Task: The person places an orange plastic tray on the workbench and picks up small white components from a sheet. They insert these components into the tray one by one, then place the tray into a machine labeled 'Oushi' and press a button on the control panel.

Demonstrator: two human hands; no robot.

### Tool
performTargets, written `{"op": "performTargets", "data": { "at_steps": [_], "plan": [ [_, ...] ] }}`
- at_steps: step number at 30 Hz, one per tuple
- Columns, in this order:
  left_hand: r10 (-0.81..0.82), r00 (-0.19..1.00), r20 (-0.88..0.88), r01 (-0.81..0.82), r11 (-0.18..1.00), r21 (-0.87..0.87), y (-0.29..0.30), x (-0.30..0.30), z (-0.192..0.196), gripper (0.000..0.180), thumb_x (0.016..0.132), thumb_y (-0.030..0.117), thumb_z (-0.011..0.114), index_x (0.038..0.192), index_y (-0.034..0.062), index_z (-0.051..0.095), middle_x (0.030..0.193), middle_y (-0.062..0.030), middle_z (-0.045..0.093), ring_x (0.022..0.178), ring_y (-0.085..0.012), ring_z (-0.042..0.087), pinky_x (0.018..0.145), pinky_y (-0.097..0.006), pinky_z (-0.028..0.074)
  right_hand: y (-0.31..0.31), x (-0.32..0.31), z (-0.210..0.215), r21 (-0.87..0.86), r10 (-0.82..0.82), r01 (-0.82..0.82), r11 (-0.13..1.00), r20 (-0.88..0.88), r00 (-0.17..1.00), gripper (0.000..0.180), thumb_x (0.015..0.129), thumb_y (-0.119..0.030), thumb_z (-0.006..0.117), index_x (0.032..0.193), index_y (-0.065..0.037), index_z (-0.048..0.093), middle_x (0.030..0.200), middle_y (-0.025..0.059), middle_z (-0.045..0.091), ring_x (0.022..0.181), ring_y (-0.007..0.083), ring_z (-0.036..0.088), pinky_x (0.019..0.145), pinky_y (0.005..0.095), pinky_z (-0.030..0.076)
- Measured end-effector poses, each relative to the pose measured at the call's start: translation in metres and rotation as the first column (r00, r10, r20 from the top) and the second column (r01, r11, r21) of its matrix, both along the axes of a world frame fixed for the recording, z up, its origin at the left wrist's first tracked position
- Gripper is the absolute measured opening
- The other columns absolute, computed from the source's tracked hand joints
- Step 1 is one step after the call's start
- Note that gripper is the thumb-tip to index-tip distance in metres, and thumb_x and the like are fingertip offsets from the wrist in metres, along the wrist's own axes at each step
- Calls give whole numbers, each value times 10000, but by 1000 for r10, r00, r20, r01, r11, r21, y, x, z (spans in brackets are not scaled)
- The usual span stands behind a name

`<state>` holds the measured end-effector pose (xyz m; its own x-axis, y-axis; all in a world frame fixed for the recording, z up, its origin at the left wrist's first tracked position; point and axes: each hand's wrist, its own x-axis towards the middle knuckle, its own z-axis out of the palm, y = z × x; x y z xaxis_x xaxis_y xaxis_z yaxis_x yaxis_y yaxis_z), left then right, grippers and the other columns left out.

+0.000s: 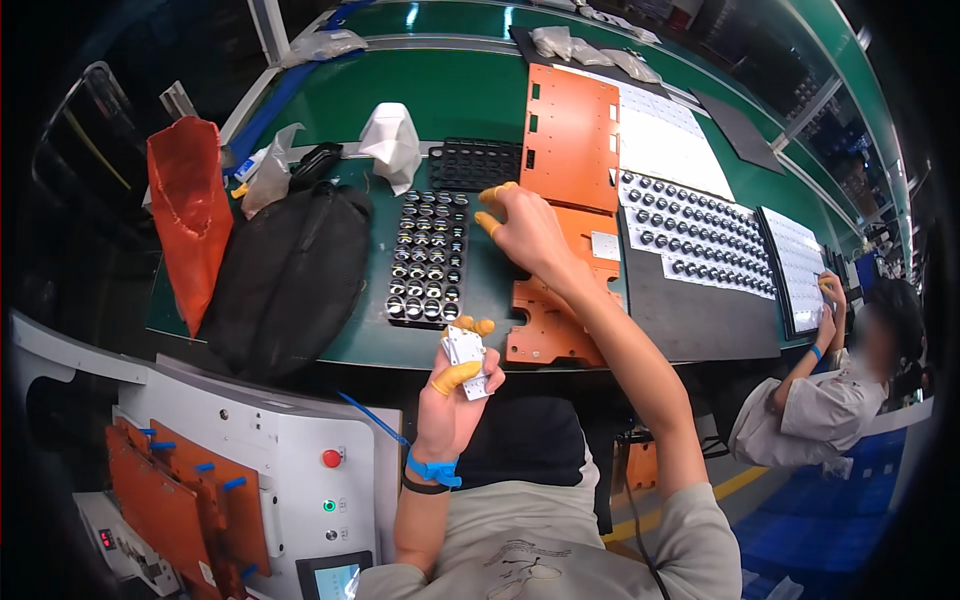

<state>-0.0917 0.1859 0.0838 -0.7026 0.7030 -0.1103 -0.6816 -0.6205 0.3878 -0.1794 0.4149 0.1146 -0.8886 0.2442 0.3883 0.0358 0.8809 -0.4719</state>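
My left hand (447, 405), with yellow finger cots, is closed around a small white plate (465, 361) that has little holes. It is held up in front of the table's near edge. My right hand (528, 232), also in yellow finger cots, hovers just right of a tray (425, 322) of round, dark, glossy lens-like parts (428, 240). Its thumb and forefinger are bent but apart, and I see nothing between them. Beneath the right forearm lies an orange fixture plate (548, 325) with cut-outs; a white plate (605, 246) rests on it.
A black empty-looking rack (475, 165) and a white faceted container (391, 145) stand behind the tray. Left are a black bag (290, 280) and an orange-red bag (187, 220). Rightward, white sheets carry rows of dark round parts (700, 228). A co-worker (825, 395) sits at far right; a grey machine (300, 470) is near left.
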Motion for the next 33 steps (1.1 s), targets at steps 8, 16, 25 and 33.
{"op": "performTargets", "data": {
  "at_steps": [8,16,25,33],
  "plan": [
    [-73,993,96,59,988,142,-11,-4,-3,580,898,55,570,1461,53,433,1403,-168,509,996,-250,531,763,-343,441,5,-51,-8,39,56,-62,997,133,990,288,844,-136,759,1066,45,727,1011,218,723,928,348,710,854,416,564],
    [-14,997,-79,12,1000,-24,2,-7,11,521,1067,334,497,1493,53,391,1422,-164,511,994,-217,606,754,-322,486,-10,-24,18,-247,8,-43,968,-142,990,257,829,-99,768,1043,33,715,948,156,730,881,240,712,823,347,566],
    [47,993,-112,-49,999,-21,19,-3,8,553,1061,500,456,1403,66,471,954,-18,543,732,-108,467,621,-267,387,-56,95,72,-281,291,-364,888,-272,917,234,794,-51,770,1018,-13,714,909,96,650,866,230,637,722,325,489],
    [148,985,-87,-158,980,-121,23,7,16,589,1050,535,458,1420,77,478,1150,-24,614,804,-83,508,598,-231,382,-58,140,46,-450,335,-388,805,-195,922,293,839,-68,767,1122,-24,709,953,98,610,910,253,575,846,360,457]
  ]
}}
